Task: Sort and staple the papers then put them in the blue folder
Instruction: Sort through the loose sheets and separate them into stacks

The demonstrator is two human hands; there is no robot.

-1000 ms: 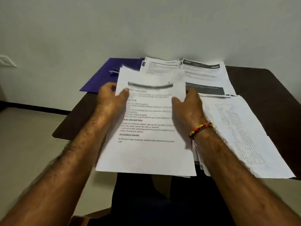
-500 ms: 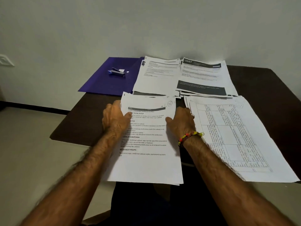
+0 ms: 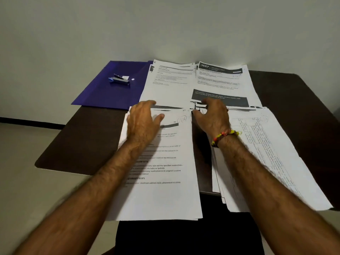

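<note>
Blue folder (image 3: 103,94) at far left of the dark worktop (image 3: 82,137), stapler (image 3: 119,81) on top. Right of folder, left hand (image 3: 142,122) flat on near paper stack (image 3: 161,190), fingers relaxed, holding nothing. Further right, right hand (image 3: 211,116), fingers loosely curled over far papers (image 3: 220,83); grip unclear. Table-printed sheets (image 3: 266,153) rightmost.

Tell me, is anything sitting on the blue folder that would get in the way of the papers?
Yes. A stapler lies on top of the closed blue folder, and the far-left paper pile overlaps the folder's right edge. Both must move before it opens.
</note>
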